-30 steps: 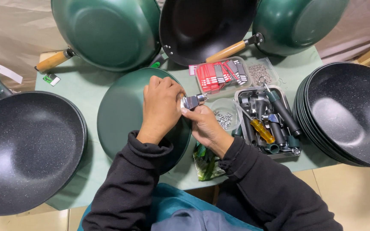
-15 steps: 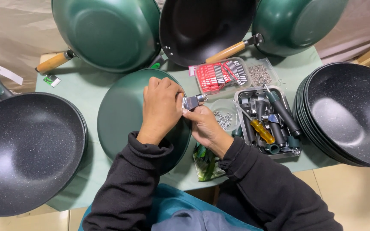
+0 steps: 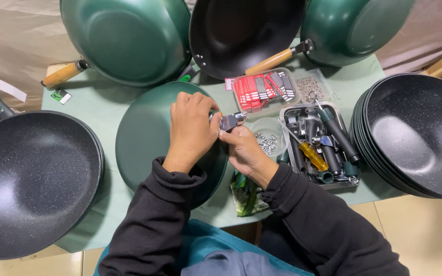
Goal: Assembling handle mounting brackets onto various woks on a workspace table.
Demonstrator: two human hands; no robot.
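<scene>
At pan rim (image 3: 144, 153), hands (image 3: 193, 128) unmoved.

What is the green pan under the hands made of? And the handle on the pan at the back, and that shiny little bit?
The green pan looks like metal with a smooth, slightly matte green coating; it shows soft reflections. The handle on the back pan looks like light wood, tan and unpainted. The shiny part, pinched between the left hand and right hand, seems bare polished metal, silvery with bright glints.
</scene>
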